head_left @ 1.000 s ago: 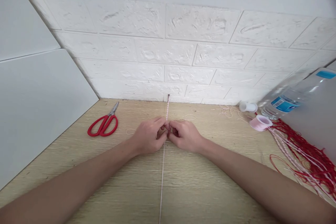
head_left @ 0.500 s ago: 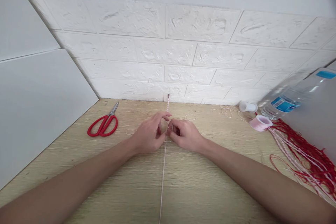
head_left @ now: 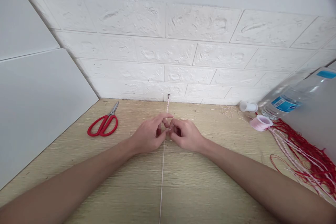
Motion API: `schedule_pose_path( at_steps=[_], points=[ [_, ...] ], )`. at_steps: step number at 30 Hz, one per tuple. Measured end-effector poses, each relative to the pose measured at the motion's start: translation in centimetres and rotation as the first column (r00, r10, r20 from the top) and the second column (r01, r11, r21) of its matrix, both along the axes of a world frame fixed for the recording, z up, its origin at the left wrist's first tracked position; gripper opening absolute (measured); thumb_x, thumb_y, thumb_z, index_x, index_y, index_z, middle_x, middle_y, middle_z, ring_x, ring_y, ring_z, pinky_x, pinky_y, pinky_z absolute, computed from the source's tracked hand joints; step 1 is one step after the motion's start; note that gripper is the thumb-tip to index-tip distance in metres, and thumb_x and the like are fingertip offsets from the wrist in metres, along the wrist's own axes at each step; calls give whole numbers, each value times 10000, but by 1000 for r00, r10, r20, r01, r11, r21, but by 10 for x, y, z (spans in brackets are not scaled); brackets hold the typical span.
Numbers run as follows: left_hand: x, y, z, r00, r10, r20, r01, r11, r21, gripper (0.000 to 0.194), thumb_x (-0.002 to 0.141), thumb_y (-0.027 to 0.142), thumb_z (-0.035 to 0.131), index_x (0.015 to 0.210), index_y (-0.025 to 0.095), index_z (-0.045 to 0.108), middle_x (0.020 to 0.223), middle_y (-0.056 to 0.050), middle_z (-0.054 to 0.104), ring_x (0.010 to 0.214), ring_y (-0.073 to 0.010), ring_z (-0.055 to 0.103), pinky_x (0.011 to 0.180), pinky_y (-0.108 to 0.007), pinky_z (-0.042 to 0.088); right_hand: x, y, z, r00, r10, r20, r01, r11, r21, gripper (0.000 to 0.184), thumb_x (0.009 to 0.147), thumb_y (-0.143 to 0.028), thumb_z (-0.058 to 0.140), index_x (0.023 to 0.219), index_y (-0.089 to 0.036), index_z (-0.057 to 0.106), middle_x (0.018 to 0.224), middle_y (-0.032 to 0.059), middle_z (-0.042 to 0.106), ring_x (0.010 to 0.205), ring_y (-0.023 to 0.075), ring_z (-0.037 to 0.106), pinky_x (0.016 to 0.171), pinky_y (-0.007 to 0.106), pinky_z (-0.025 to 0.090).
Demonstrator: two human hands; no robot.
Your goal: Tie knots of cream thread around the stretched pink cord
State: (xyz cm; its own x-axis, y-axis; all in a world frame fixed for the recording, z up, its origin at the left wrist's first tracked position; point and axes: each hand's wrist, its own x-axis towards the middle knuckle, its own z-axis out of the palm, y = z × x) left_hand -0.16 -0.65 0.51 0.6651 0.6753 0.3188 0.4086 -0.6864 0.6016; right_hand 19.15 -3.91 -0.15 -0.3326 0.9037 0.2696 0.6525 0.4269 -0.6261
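A pale pink cord [head_left: 162, 178] runs taut from the bottom edge up between my hands. Beyond them it continues as a thicker pink braided stretch [head_left: 167, 106] to a dark point low on the wall. My right hand [head_left: 185, 133] pinches a thin pale thread [head_left: 169, 140], which makes a small loop beside the cord. My left hand [head_left: 150, 133] is curled at the cord, its index finger reaching over it and its thumb tip meeting the thread near my right fingertips. The exact grip between the fingertips is too small to make out.
Red-handled scissors [head_left: 103, 125] lie to the left. At right are a pink thread spool [head_left: 261, 123], a white spool [head_left: 248, 107], a clear bottle [head_left: 286, 103] and a heap of red and pink cords [head_left: 309, 154]. A white brick-patterned wall [head_left: 181, 54] closes the back.
A small thread loop now shows below my fingertips at the cord. My left index finger has stretched slightly further right, and the thread loop left of my hand has drawn in.
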Motion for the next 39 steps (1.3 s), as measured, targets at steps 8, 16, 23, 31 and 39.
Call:
schedule_pose_path(
  at_steps=[8, 16, 23, 31, 39],
  points=[
    [1, 3, -3, 996, 52, 78, -54, 998, 21, 346, 877, 193, 525, 1221, 229, 515, 829, 26, 609, 562, -61, 518, 575, -206, 457, 0, 3, -3, 983, -172, -58, 173, 985, 2, 68, 791, -182, 521, 734, -206, 493, 607, -40, 572, 538, 113, 480, 521, 233, 303],
    [0, 3, -1, 988, 67, 141, -64, 998, -23, 362, 855, 209, 557, 1214, 208, 518, 805, 20, 593, 545, -59, 486, 529, -191, 434, 2, 6, -3, 940, -270, -209, 272, 962, -19, 77, 844, -242, 515, 777, -206, 526, 640, -28, 570, 569, 129, 507, 527, 245, 342],
    [-1, 6, 1, 968, 148, 205, -137, 988, -64, 274, 847, 237, 579, 1114, 179, 588, 705, 30, 561, 545, -71, 492, 528, -195, 426, 2, 9, -2, 912, -289, -292, 289, 956, -43, 112, 845, -266, 529, 757, -198, 544, 661, -13, 584, 581, 135, 513, 536, 249, 378],
    [-1, 12, 1, 939, 281, 197, -252, 955, -159, 156, 837, 273, 583, 923, 166, 656, 626, 37, 526, 543, -81, 460, 522, -210, 380, 5, 10, -3, 865, -282, -415, 263, 959, -104, 146, 868, -328, 556, 807, -197, 571, 665, -13, 555, 583, 132, 497, 524, 247, 391],
    [-2, 13, 3, 965, 178, 192, -151, 977, -148, 250, 873, 320, 548, 703, 142, 592, 606, 23, 510, 562, -88, 430, 529, -225, 343, 5, 2, 1, 862, -127, -491, 100, 992, -80, 194, 872, -375, 563, 793, -197, 561, 752, 17, 604, 615, 126, 509, 511, 238, 387]
  ],
)
